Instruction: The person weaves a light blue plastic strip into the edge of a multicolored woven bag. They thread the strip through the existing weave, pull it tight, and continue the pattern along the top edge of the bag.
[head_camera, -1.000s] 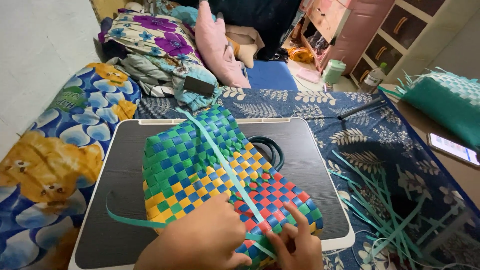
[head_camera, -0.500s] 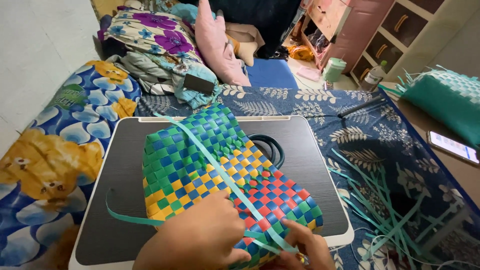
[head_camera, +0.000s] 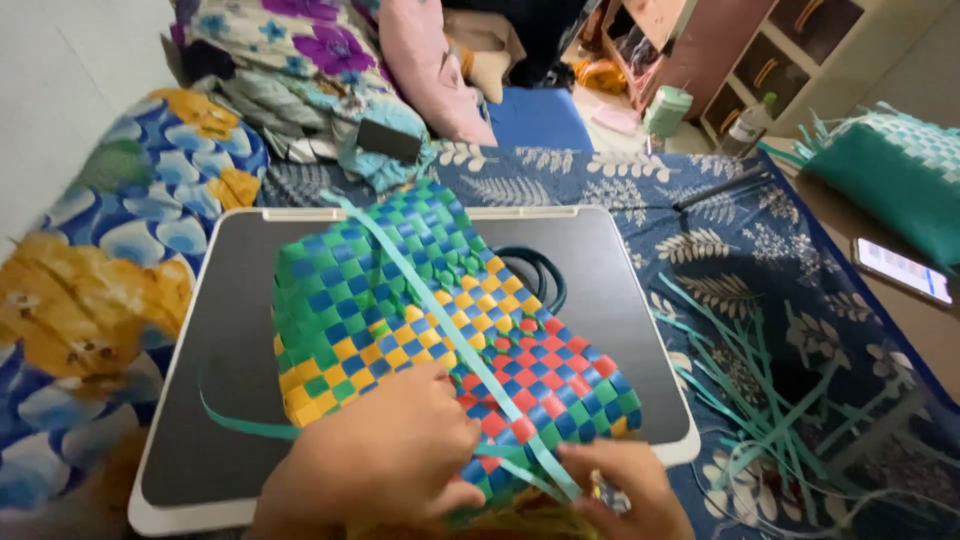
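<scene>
Hands meet at the near corner of a woven basket of green, blue, yellow and red plastic strips (head_camera: 440, 340). The left hand (head_camera: 375, 465) lies flat and spread over that corner, pressing it down without closing on it. The right hand (head_camera: 625, 490) sits just beside it with fingers curled onto a pale green plastic strip (head_camera: 450, 320) that runs diagonally across the weave; how firm the pinch is cannot be told.

The basket rests on a black lap tray with a white rim (head_camera: 200, 400), beside a dark green coiled cord (head_camera: 535, 275). The tray stands on a blue leaf-print bedcover (head_camera: 720, 230), where loose teal strips (head_camera: 760, 390) lie scattered to the right. Further right sit a teal woven bag (head_camera: 890, 170) and a phone (head_camera: 900, 270); a pink pillow (head_camera: 420, 60) and a floral blanket (head_camera: 110, 250) lie beyond.

Compared with a second ago, the right hand has slid lower and its raised finger has folded down onto the strip; the left hand stays put.
</scene>
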